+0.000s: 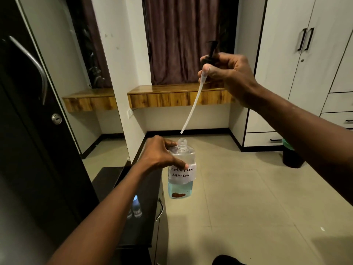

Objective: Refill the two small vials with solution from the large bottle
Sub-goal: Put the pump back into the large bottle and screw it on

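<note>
My left hand [158, 155] grips the large clear bottle [181, 180] by its shoulder and holds it upright in the air. Its neck is open, a white label reads "contact lens solution", and blue liquid fills its lower part. Up and to the right, my right hand [227, 73] holds the black pump cap [211, 54]. The cap's white dip tube [192, 108] hangs down, with its tip just above the bottle's mouth and outside it. Two small vials [136, 208] stand on the black cabinet top, partly hidden behind my left forearm.
The black cabinet [141, 207] stands below my left arm, with a dark wardrobe door [28, 111] at the left. A wooden shelf [172, 96] and curtain are ahead, white cupboards [305, 73] at the right, and a dark bin [292, 155] sits on the tiled floor.
</note>
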{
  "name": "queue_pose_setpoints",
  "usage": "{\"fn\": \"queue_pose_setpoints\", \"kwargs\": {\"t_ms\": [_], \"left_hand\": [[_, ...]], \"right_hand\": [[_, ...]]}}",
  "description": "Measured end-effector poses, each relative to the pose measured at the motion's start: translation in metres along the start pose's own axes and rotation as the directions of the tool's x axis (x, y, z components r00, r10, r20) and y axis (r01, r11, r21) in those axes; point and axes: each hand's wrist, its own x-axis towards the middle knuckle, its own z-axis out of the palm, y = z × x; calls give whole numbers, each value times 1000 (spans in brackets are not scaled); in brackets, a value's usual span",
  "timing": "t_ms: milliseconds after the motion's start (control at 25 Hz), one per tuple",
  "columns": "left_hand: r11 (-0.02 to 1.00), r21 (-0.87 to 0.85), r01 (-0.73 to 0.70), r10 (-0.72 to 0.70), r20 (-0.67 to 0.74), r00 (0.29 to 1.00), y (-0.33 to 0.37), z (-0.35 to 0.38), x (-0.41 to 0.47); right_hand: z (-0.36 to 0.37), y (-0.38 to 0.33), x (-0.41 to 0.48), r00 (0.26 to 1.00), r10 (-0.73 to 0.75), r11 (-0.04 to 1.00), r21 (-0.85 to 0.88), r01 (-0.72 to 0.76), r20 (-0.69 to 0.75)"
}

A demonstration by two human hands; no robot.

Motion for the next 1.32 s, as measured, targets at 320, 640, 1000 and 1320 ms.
{"fn": "queue_pose_setpoints", "kwargs": {"t_ms": [320,640,1000,1320], "left_hand": [[998,-55,-27,27,-8,1000,11,-11,-7],[989,-111,-96,93,-38,995,31,-33,-10],[982,-139,-131,124,-61,990,49,-50,-11],[989,-26,-145,143,-76,987,39,-44,-14]], "right_hand": [[19,-5,-8,985,37,998,-60,-27,169],[44,10,-27,926,177,982,-120,-145,333],[54,17,-38,855,252,959,-236,-158,454],[73,16,-40,936,247,831,-552,-72,249]]}}
